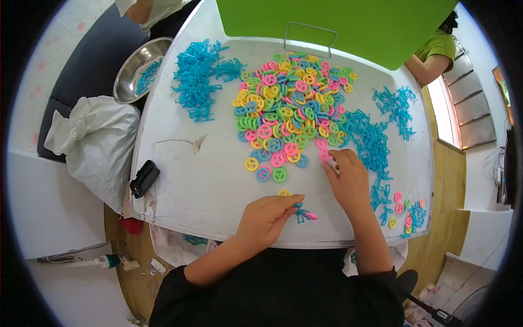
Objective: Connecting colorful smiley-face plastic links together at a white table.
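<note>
My left hand (268,218), low and near the table's front edge, is closed in a pinch. Between its thumb and fingers sits a blue plastic piece (300,217) with thin prongs, and a pink part (310,216) shows at its right end. A yellow wheel (284,193) lies just beyond that hand. My right hand (347,177) reaches the front right of the wheel pile (289,109), its thumb and fingertips on a small pink wheel (324,155). The pile mixes pink, yellow, green and blue spoked plastic wheels.
Blue plastic pieces lie heaped at far left (196,73) and right (371,139). A green panel (332,22) stands at the back. Left of the white table are a steel bowl (124,82), a white sack (98,144) and a black object (145,178). Two people sit beyond.
</note>
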### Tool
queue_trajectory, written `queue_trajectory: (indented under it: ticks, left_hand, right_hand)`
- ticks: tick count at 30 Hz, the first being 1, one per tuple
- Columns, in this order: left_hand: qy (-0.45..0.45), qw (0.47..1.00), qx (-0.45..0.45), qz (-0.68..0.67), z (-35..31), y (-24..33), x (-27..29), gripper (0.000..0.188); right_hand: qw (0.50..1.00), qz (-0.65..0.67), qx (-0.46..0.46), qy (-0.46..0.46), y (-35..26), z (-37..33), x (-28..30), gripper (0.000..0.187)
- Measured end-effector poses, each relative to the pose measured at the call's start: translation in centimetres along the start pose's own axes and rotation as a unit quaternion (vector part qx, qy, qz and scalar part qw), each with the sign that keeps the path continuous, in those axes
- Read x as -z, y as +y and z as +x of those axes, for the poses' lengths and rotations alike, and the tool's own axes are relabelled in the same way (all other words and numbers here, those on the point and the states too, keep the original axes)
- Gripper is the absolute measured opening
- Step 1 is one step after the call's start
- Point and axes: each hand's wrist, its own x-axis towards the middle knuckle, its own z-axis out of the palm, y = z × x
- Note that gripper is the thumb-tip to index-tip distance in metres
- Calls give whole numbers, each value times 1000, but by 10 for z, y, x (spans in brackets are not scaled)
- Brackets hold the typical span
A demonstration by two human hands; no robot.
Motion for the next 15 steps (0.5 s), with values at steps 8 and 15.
queue_trajectory:
  ticks: [8, 15]
  left_hand:
    - [22, 996, 73, -54, -1, -2, 1, 17]
    - [0, 993, 89, -72, 0, 2, -2, 17]
  right_hand:
    - [973, -206, 106, 28, 8, 0, -21, 15]
    - [973, -200, 106, 38, 8, 2, -19, 13]
